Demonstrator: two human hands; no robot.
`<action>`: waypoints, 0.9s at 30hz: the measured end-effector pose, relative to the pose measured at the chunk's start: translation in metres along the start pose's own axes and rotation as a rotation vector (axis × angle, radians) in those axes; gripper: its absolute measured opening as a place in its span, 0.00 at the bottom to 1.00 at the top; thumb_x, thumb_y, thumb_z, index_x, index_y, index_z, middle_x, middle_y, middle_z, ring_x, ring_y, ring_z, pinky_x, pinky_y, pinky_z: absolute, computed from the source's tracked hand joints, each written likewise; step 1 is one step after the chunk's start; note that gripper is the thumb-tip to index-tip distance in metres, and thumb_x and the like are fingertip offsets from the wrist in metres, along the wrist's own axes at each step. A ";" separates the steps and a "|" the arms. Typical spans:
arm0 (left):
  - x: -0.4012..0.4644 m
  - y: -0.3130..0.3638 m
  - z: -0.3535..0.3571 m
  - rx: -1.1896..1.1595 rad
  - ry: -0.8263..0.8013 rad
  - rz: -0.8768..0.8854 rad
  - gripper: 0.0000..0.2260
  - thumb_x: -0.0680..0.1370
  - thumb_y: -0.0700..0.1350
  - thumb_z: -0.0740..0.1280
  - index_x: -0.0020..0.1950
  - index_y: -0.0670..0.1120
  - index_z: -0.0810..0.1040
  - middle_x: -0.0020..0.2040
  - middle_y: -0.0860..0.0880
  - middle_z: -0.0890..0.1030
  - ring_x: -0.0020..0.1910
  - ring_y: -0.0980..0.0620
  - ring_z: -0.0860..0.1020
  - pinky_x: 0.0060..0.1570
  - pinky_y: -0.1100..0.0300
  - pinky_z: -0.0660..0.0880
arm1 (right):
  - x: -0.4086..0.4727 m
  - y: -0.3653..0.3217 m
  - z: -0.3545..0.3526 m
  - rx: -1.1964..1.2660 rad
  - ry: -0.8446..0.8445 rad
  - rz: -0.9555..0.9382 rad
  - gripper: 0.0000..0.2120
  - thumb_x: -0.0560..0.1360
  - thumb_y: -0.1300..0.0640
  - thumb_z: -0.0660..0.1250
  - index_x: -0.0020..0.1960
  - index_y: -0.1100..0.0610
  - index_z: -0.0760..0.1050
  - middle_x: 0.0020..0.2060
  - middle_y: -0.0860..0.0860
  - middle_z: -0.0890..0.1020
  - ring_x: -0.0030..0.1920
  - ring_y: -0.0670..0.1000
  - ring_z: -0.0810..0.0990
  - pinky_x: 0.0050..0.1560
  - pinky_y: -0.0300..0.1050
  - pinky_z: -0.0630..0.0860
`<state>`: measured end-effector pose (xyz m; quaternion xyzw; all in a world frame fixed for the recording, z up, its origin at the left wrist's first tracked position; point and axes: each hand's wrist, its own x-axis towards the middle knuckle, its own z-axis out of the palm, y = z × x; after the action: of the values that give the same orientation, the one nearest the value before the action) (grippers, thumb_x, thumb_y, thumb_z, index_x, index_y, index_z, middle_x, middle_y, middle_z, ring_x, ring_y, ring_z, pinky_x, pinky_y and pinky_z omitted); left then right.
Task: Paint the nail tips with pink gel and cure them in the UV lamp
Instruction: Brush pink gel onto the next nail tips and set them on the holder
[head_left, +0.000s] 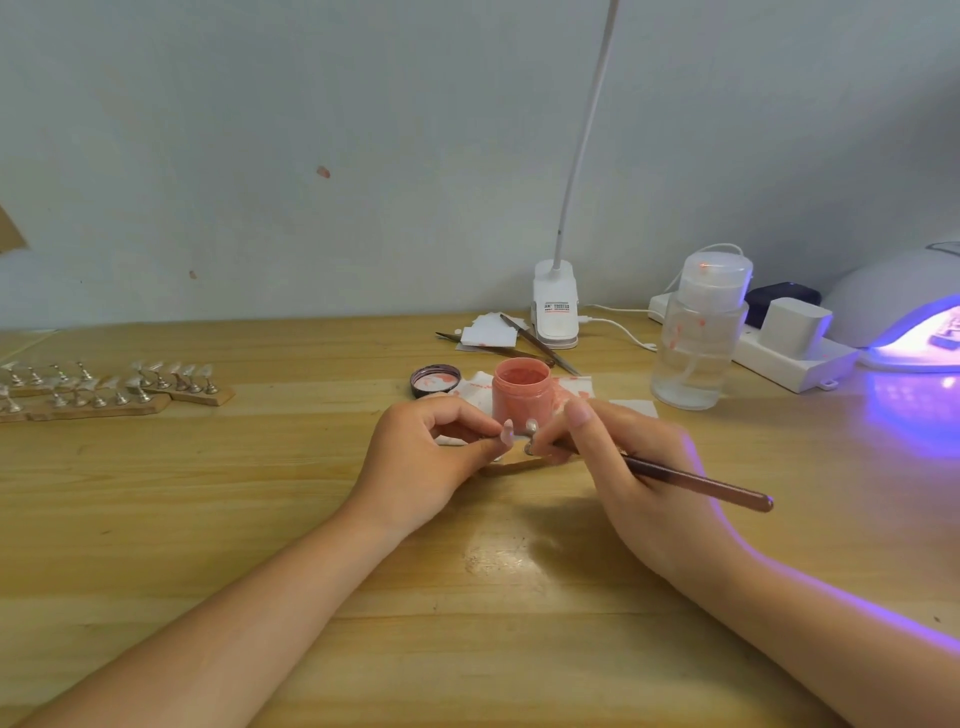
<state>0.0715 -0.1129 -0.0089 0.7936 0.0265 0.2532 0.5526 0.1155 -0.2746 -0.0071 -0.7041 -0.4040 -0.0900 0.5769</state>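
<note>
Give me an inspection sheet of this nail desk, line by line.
Surface: wooden table, glossy.
Job's things: open pink gel jar, its lid beside; nail tip; stands with nail tips far left; UV lamp lit.
Clutter: pump bottle, paper scraps.
Hands: left hand pinches the nail tip; right hand grips brush.
Cables: white cable to power strip.
Surroundings: stained wall.

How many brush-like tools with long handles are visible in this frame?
3. One brush is held in the right hand; two spare tools lie crossed behind the pink gel jar. More may be hidden.
</note>
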 end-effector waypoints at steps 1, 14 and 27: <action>0.000 0.000 0.000 0.004 -0.001 0.002 0.05 0.66 0.37 0.74 0.34 0.45 0.81 0.30 0.54 0.80 0.31 0.61 0.77 0.33 0.69 0.72 | -0.001 -0.001 0.000 0.026 -0.009 0.017 0.19 0.77 0.48 0.57 0.36 0.56 0.79 0.31 0.45 0.81 0.35 0.43 0.79 0.39 0.36 0.75; 0.000 0.000 0.000 0.033 0.012 0.006 0.05 0.67 0.36 0.74 0.34 0.43 0.79 0.31 0.53 0.81 0.30 0.62 0.77 0.32 0.70 0.71 | -0.001 0.001 0.000 0.015 0.034 0.022 0.17 0.77 0.50 0.56 0.35 0.55 0.78 0.31 0.47 0.80 0.35 0.45 0.79 0.39 0.41 0.75; 0.000 -0.002 0.000 0.062 0.003 0.040 0.07 0.67 0.36 0.74 0.33 0.44 0.79 0.28 0.56 0.79 0.29 0.63 0.75 0.33 0.69 0.71 | 0.001 0.000 0.001 0.039 -0.007 0.068 0.20 0.77 0.46 0.57 0.36 0.55 0.79 0.31 0.48 0.81 0.34 0.43 0.79 0.39 0.37 0.75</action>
<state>0.0722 -0.1119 -0.0104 0.8103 0.0193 0.2646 0.5226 0.1153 -0.2738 -0.0066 -0.7063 -0.3838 -0.0600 0.5919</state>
